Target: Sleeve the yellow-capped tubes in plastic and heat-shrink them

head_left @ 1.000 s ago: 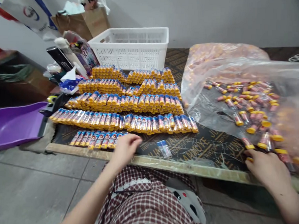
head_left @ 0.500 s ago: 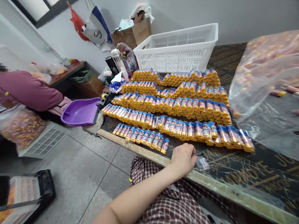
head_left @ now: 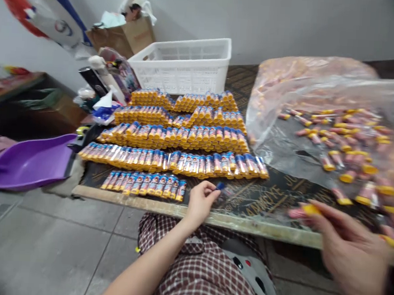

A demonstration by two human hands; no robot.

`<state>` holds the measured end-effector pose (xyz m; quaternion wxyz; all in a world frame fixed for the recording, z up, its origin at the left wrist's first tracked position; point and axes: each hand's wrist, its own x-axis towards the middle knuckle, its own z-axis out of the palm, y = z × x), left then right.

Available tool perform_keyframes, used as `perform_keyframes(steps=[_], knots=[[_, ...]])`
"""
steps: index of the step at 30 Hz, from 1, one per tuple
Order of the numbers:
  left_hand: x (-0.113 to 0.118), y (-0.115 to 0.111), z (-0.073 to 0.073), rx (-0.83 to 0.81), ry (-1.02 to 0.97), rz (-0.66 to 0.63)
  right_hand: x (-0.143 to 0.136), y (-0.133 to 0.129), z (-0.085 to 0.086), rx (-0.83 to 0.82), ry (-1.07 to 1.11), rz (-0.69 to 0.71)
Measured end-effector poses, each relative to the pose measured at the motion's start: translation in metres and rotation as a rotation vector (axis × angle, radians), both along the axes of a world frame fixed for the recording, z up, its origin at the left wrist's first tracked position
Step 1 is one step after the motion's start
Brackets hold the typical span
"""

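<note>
My left hand is closed on a small blue cap near the table's front edge. Right of it, my right hand pinches a small pink tube with a yellow end; motion blurs the hand a little. Beyond my left hand stand stacked rows of small tubes with blue caps and yellow bases. A shorter single row lies in front of them. Loose pink and yellow tubes are spread on clear plastic at the right.
A white basket stands behind the rows, beside bottles and a brown paper bag. A large plastic bag lies at the back right. A purple dustpan is left of the table.
The view has swung to the right, showing more loose tubes. My right hand has come into view with a tube, and the blue cap now shows clearly at my left fingertips.
</note>
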<state>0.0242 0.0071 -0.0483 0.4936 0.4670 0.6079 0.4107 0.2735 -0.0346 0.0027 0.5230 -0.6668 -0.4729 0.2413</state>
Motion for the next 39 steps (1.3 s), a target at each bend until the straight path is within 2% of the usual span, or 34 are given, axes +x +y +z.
perform_keyframes(steps=[2, 3, 4, 6, 8, 10, 12, 14, 16, 18, 22, 25, 31, 39], knots=[[0.001, 0.001, -0.001, -0.074, -0.142, 0.005, -0.014, -0.001, -0.008, -0.019, 0.118, 0.061], [0.001, 0.002, -0.001, -0.079, -0.124, -0.02, -0.02, -0.001, -0.011, -0.02, 0.168, 0.096], [0.001, 0.003, 0.0, -0.053, -0.04, -0.056, -0.026, -0.002, -0.014, -0.012, 0.206, 0.124], [0.002, 0.004, 0.001, 0.055, 0.256, -0.143, -0.035, -0.004, -0.017, -0.004, 0.244, 0.177], [0.003, 0.004, 0.003, 0.155, 0.582, -0.224, -0.038, -0.006, -0.018, -0.016, 0.231, 0.215], [0.003, 0.003, 0.004, 0.208, 0.823, -0.271, -0.036, -0.007, -0.02, -0.028, 0.181, 0.23], [0.004, 0.003, 0.002, 0.248, 0.958, -0.278, -0.033, -0.007, -0.023, -0.019, 0.129, 0.23], [0.005, 0.003, 0.0, 0.299, 0.968, -0.249, -0.031, -0.008, -0.025, -0.005, 0.094, 0.235], [0.005, 0.003, -0.002, 0.314, 0.817, -0.206, -0.032, -0.009, -0.027, 0.003, 0.074, 0.25], [0.005, 0.005, -0.002, 0.246, 0.521, -0.139, -0.035, -0.01, -0.027, 0.036, 0.058, 0.268], [0.007, 0.008, 0.006, -0.076, -0.192, 0.041, -0.045, -0.012, -0.029, 0.142, 0.045, 0.3], [0.009, 0.009, 0.016, -0.258, -0.535, 0.107, -0.05, -0.013, -0.03, 0.175, 0.025, 0.305], [0.008, 0.009, 0.021, -0.303, -0.66, 0.205, -0.059, -0.017, -0.032, 0.195, -0.046, 0.271], [0.007, 0.008, 0.019, -0.277, -0.676, 0.273, -0.064, -0.019, -0.033, 0.283, -0.134, 0.29]])
